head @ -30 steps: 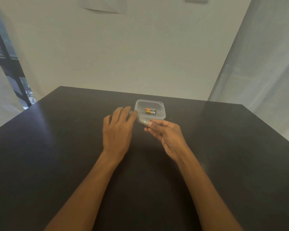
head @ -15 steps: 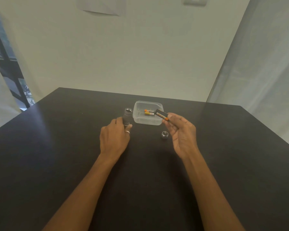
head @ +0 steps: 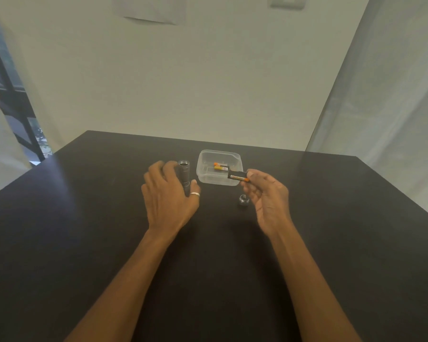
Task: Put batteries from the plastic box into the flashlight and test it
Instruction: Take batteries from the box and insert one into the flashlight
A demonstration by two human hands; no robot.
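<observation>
**One head-worn view, facing forward and down**

The only view comes from a wide-angle camera on the person's head. It looks forward and downward over a dark, matt, flat-topped counter (head: 84, 243). A clear, rectangular plastic box (head: 219, 154) lies near the frame's middle, within arm's reach of the lens. The bare left forearm (head: 124, 280) and bare right forearm (head: 307, 280) enter from the bottom edge, nearer than the box. Beyond the box rises a pale plain wall (head: 208, 82). To the right of the box hangs a grey-white curtain (head: 393, 107).

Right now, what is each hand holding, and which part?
The right hand pinches a battery by one end. The left hand grips the upright flashlight around its lower body.
</observation>
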